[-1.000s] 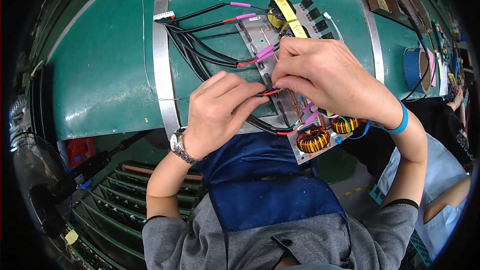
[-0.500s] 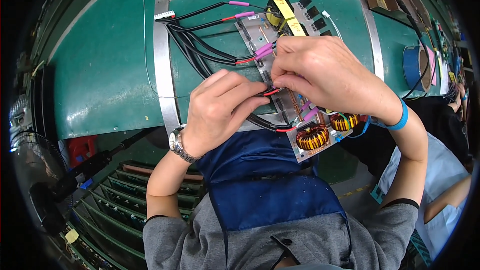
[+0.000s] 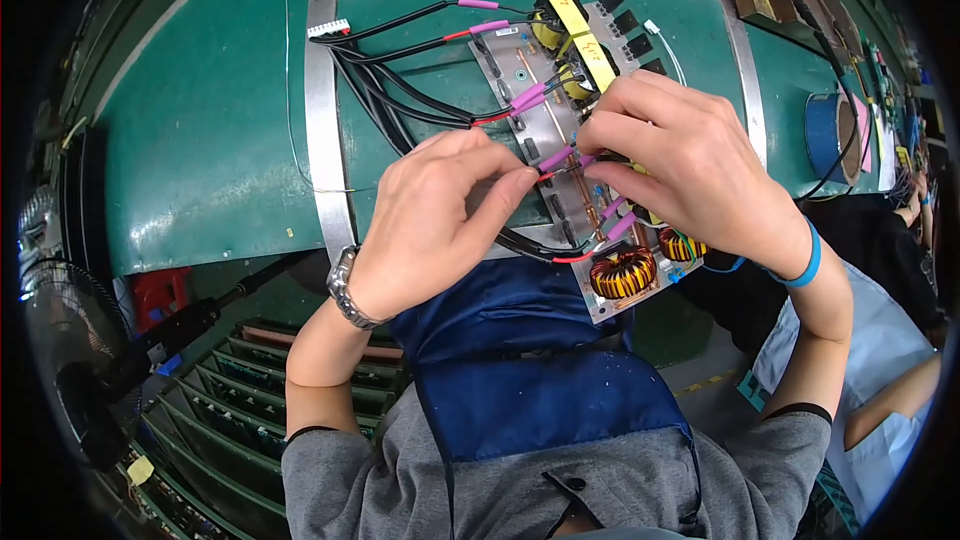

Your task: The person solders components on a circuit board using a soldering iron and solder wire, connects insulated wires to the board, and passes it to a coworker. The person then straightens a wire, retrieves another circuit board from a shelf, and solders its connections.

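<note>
A grey circuit board lies aslant on the bench, carrying two yellow-taped transformers, black upright components and copper-wound ring coils. Black and red cables run from a white connector to wires on the board, with purple sleeves near the joints. My left hand is closed, thumb and forefinger pinching one of these cables near the board's left edge. Closed over the board, my right hand has its thumb and fingertips at a purple sleeve on the same wire run.
A metal frame edges the green bench top. To the right stands a blue tape roll. Below left is a green rack of boards beside a black fan. Another person's pale blue sleeve shows at the right.
My right hand has shifted right, away from my left fingertips, uncovering purple sleeves between them. The left hand stays near the same cable, its thumb now higher.
</note>
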Demonstrator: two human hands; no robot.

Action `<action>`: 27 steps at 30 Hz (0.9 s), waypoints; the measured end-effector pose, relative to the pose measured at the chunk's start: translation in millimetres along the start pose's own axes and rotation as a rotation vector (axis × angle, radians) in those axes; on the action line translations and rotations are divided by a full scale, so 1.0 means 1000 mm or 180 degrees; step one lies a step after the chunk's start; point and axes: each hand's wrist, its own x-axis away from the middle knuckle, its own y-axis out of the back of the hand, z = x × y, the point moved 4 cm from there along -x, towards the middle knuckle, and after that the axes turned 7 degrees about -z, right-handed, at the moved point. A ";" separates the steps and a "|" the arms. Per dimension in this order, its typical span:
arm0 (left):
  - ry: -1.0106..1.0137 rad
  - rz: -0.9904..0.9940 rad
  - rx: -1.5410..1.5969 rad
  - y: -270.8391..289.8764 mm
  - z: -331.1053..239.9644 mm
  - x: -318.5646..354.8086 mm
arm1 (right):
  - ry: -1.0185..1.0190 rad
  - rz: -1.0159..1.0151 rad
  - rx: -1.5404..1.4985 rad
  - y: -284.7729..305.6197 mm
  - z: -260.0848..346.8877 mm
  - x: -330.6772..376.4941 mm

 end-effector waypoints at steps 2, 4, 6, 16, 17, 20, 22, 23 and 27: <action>0.0103 0.0115 0.0058 -0.002 0.001 0.000 | 0.0042 -0.0096 0.0060 -0.001 0.001 0.001; 0.0194 -0.0229 0.0512 -0.002 0.004 0.002 | 0.0158 -0.0105 0.0157 -0.002 0.002 0.001; 0.0344 -0.0370 0.0716 -0.004 0.004 0.003 | 0.0273 -0.0081 0.0213 -0.003 0.000 0.003; 0.0431 -0.0444 0.0964 -0.006 0.015 0.003 | 0.0610 -0.0151 0.0167 -0.013 0.003 0.003; 0.0439 -0.0451 0.0963 -0.006 0.016 0.003 | 0.0618 -0.0147 0.0161 -0.014 0.003 0.003; 0.0388 -0.0508 0.0879 -0.007 0.014 0.003 | 0.0827 -0.0249 0.0143 -0.015 0.006 0.003; 0.0405 -0.0541 0.0831 -0.007 0.013 0.002 | 0.0848 -0.0184 0.0332 -0.017 0.009 0.003; 0.0407 -0.0539 0.0828 -0.008 0.014 0.002 | 0.0847 -0.0187 0.0330 -0.019 0.010 0.002; 0.0327 -0.0625 0.0764 -0.007 0.012 0.002 | 0.0893 -0.0400 0.0206 -0.025 0.011 0.001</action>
